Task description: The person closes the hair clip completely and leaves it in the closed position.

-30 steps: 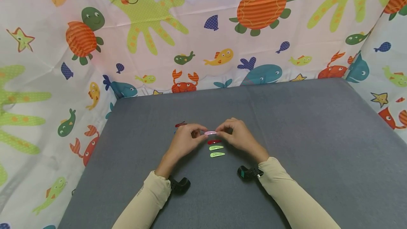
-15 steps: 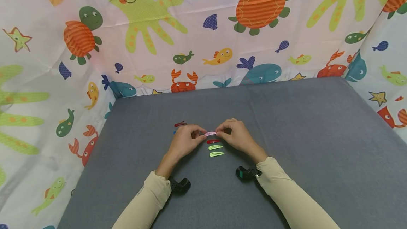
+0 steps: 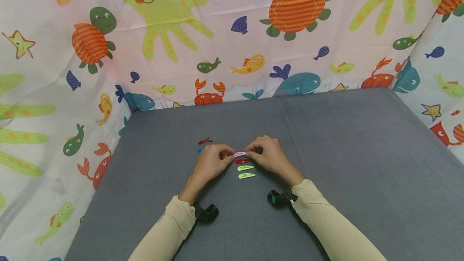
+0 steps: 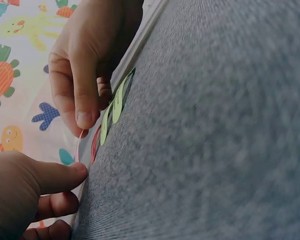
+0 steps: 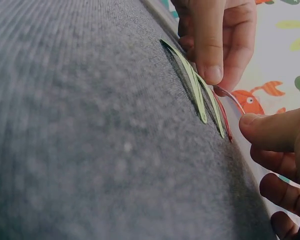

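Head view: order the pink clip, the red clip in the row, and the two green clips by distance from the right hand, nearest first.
From the right hand:
1. pink clip, pinched at its fingertips, shared with the left hand.
2. red clip, just below the pink one.
3. upper green clip, next down the row.
4. lower green clip, nearest the person.

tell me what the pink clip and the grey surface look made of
Small pink snap hair clip: probably painted metal, thin and flat like a bent strip, glossy.
Grey table cover: fabric, matte, with a fine ribbed weave in the wrist views.
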`<act>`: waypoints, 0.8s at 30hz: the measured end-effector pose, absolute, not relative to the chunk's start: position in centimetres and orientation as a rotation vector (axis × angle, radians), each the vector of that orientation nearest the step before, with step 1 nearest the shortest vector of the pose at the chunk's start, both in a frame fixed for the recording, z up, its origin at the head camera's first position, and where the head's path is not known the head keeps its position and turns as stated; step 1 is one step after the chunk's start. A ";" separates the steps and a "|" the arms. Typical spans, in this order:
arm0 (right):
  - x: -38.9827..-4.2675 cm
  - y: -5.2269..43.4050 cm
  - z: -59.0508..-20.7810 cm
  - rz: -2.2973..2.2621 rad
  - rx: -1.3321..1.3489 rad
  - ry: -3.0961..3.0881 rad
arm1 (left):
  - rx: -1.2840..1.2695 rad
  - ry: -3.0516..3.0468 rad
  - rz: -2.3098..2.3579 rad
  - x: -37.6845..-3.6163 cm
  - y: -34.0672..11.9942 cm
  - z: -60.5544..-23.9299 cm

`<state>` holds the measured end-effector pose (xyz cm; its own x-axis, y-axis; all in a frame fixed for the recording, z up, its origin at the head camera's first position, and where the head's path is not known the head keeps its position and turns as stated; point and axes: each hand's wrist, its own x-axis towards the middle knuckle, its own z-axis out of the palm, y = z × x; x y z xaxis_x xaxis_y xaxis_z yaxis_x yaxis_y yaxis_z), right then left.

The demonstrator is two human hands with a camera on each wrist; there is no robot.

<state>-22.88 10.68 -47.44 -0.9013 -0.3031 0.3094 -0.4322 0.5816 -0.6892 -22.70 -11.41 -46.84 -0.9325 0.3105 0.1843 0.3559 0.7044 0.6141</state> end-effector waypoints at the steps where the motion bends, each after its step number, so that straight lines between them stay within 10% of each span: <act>1: -22.9 10.7 -47.5 1.215 0.619 -2.653 | -0.560 -2.837 -1.039 -22.7 -11.4 -46.9; 24: -22.8 10.7 -47.9 1.159 0.593 -2.667 | -0.513 -2.881 -1.024 -22.4 -10.9 -46.7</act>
<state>-22.82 10.66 -47.86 -0.9055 -0.2890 0.3106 -0.4243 0.6179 -0.6620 -22.40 -10.95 -46.69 -0.9445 0.2937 0.1475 0.3209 0.7273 0.6067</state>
